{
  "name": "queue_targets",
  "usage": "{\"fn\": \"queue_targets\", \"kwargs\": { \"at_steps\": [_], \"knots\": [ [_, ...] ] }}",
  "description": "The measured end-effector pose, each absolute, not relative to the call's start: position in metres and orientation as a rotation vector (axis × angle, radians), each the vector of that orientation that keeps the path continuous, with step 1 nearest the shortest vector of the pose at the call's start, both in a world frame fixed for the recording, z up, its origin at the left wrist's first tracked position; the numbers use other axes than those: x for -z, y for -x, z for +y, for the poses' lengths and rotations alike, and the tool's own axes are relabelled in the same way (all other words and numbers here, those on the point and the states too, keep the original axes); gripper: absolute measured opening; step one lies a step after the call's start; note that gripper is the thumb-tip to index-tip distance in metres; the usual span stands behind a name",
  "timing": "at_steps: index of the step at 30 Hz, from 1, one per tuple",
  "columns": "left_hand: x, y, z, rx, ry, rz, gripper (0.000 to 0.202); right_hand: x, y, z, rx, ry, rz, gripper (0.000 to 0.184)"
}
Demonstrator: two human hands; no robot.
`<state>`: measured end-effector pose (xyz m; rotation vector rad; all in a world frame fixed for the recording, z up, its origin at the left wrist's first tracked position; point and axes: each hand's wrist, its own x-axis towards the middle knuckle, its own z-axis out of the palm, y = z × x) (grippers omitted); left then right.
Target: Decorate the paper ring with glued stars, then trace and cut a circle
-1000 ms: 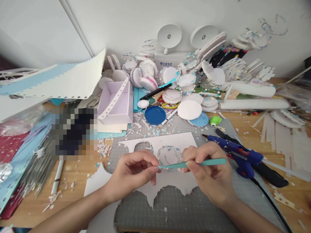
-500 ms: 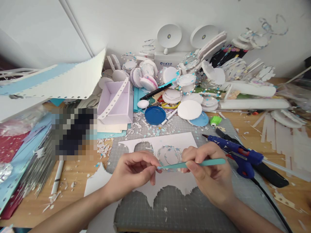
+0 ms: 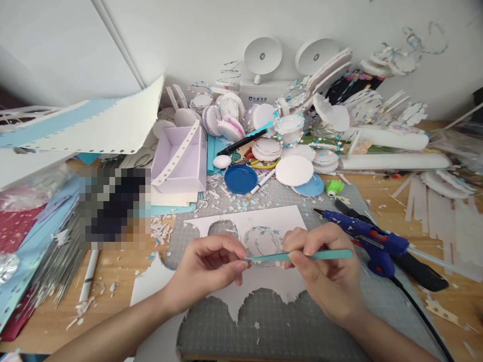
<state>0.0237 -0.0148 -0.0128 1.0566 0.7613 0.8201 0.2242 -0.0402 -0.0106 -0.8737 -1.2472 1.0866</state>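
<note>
My right hand (image 3: 328,276) is closed around teal tweezers (image 3: 324,255), which lie nearly level with their tips pointing left. Those tips meet the thumb and forefinger of my left hand (image 3: 215,269), where a tiny pale-blue piece shows. A coiled wire ring (image 3: 264,236) dotted with small blue and white stars spans the gap between both hands. The left fingers pinch its left side; the right fingers are against its right side. Beneath lies a white paper sheet (image 3: 279,216) with round cut-outs.
A blue glue gun (image 3: 350,231) rests on the grey cutting mat (image 3: 226,332) at right, its cord trailing forward. Behind are a blue lid (image 3: 240,179), a lilac box (image 3: 177,176), a white disc (image 3: 294,171) and many star-dotted rings. Paper scraps litter the table.
The tweezers have shifted slightly, their tips still at my left fingertips. The pale-blue piece there shows less now. Both hands have barely moved.
</note>
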Motion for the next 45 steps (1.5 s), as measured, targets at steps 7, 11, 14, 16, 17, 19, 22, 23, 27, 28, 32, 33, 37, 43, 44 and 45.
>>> {"fn": "queue_targets", "kwargs": {
  "at_steps": [7,11,14,16,17,19,22,23,27,28,32,33,37,43,44,45],
  "knots": [
    [0.011,-0.023,-0.013,-0.870,-1.084,0.746,0.003,0.010,-0.216,-0.046,-1.017,0.863,-1.353,0.018],
    [0.006,-0.020,-0.011,-0.845,-1.101,0.707,0.003,0.004,-0.223,-0.050,-1.022,0.888,-1.443,0.021],
    [0.004,-0.017,-0.011,-0.793,-1.133,0.666,0.007,-0.011,-0.241,-0.053,-1.058,0.971,-1.667,0.010],
    [0.003,-0.016,-0.011,-0.781,-1.149,0.651,0.009,-0.021,-0.253,-0.056,-1.006,1.075,-1.854,0.008],
    [0.003,-0.016,-0.011,-0.777,-1.160,0.650,0.010,-0.026,-0.257,-0.057,-0.960,1.141,-1.944,0.009],
    [0.003,-0.016,-0.010,-0.767,-1.194,0.652,0.010,-0.032,-0.261,-0.060,-0.865,1.242,-2.100,0.011],
    [0.003,-0.016,-0.009,-0.759,-1.241,0.651,0.010,-0.033,-0.256,-0.065,-0.872,1.267,-2.219,0.005],
    [0.004,-0.016,-0.009,-0.759,-1.233,0.650,0.009,-0.031,-0.252,-0.067,-0.901,1.288,-2.226,0.013],
    [0.009,-0.016,-0.009,-0.781,-1.088,0.613,0.002,-0.022,-0.236,-0.076,-0.999,1.404,-2.054,0.027],
    [0.011,-0.016,-0.008,-0.800,-1.053,0.597,0.002,-0.018,-0.230,-0.078,-1.030,1.406,-1.959,0.028],
    [0.013,-0.018,-0.009,-0.848,-1.043,0.563,0.014,-0.002,-0.205,-0.086,-1.202,1.378,-1.553,0.031],
    [0.012,-0.019,-0.010,-0.836,-1.061,0.564,0.015,0.001,-0.198,-0.087,-1.233,1.365,-1.473,0.031],
    [0.009,-0.021,-0.014,-0.794,-1.122,0.604,0.010,0.014,-0.179,-0.087,-1.214,1.276,-1.370,0.027],
    [0.011,-0.018,-0.015,-0.842,-1.133,0.704,0.014,0.010,-0.193,-0.079,-0.768,1.145,-1.756,0.016],
    [0.011,-0.017,-0.014,-0.839,-1.132,0.721,0.016,0.009,-0.198,-0.078,-0.669,1.142,-1.808,0.017],
    [0.012,-0.016,-0.014,-0.837,-1.131,0.732,0.017,0.008,-0.204,-0.078,-0.583,1.156,-1.858,0.019]
  ]
}}
